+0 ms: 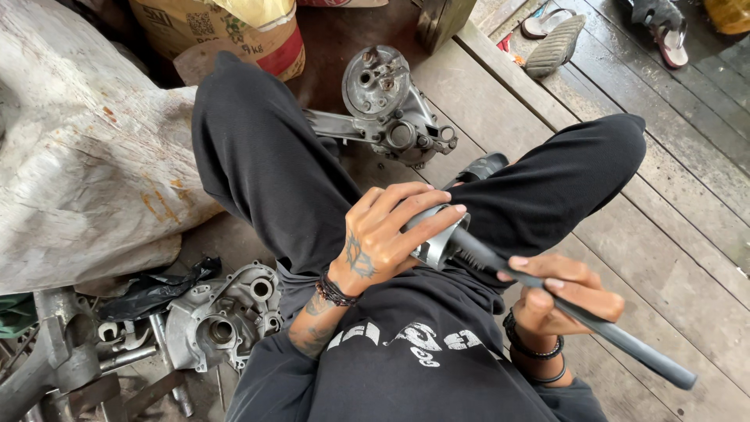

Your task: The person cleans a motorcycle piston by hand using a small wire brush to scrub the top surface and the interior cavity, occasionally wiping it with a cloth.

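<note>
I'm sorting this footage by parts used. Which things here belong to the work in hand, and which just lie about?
In hand:
left hand on a silver metal cylinder
right hand gripping a long grey rod

Lying about:
engine casing ahead
second casing at left
sandals
sack

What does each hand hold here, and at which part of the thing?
The left hand grips a silver metal cylinder around its round body. The right hand holds a long dark rod near its middle; the rod's tip enters the cylinder.
</note>
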